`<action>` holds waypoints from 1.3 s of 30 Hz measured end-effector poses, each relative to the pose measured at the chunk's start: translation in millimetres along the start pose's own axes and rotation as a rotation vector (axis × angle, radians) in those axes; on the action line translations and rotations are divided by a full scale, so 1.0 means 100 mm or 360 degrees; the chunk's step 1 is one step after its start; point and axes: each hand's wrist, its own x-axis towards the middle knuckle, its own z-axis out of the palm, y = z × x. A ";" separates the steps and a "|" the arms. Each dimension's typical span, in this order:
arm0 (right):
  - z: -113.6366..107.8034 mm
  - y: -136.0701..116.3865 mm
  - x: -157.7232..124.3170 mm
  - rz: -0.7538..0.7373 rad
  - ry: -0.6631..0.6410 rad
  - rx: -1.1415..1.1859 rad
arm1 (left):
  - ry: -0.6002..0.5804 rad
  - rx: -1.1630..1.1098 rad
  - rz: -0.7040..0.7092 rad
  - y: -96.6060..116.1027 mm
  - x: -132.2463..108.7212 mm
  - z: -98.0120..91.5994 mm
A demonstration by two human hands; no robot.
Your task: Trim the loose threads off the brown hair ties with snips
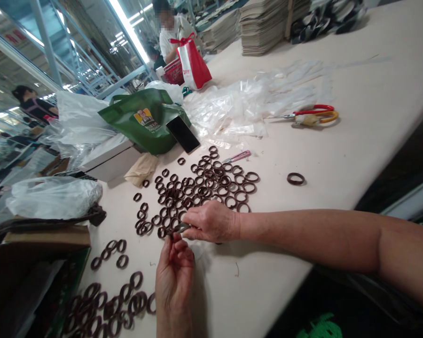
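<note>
Several small dark brown rings (200, 185) lie spread on the beige table (338, 155). My right hand (211, 220) reaches in from the right, fingers closed on small metal snips (180, 228) at the near edge of that spread. Just below it, my left hand (174, 265) comes up from the bottom edge with its fingers pinched together right at the snips' tip. What they pinch is too small to make out. A second heap of brown rings (109, 305) lies at the lower left. One ring (295, 178) sits alone to the right.
Red-and-yellow scissors (312, 114), a pink-handled tool (237, 157), clear plastic bags (246, 103), a black phone (183, 134), a green bag (141, 117), a white box (109, 159). A red bag (193, 63) and seated person (171, 35) at back; paper stacks (264, 23).
</note>
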 end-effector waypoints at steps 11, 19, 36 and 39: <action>0.01 0.04 0.03 0.0168 0.0001 0.0790 | -0.0131 -0.0019 -0.0110 0.00 -0.02 -0.03; 0.03 -0.03 0.02 0.0546 -0.0191 0.1173 | -0.0180 0.0661 0.0339 -0.04 0.06 -0.12; -0.13 -0.04 0.02 0.0429 -0.0144 0.0923 | 0.0112 0.0993 0.0813 -0.01 0.11 -0.21; -0.11 -0.03 0.00 0.0161 -0.0054 0.0497 | 0.0058 0.0899 0.0751 0.00 0.10 -0.19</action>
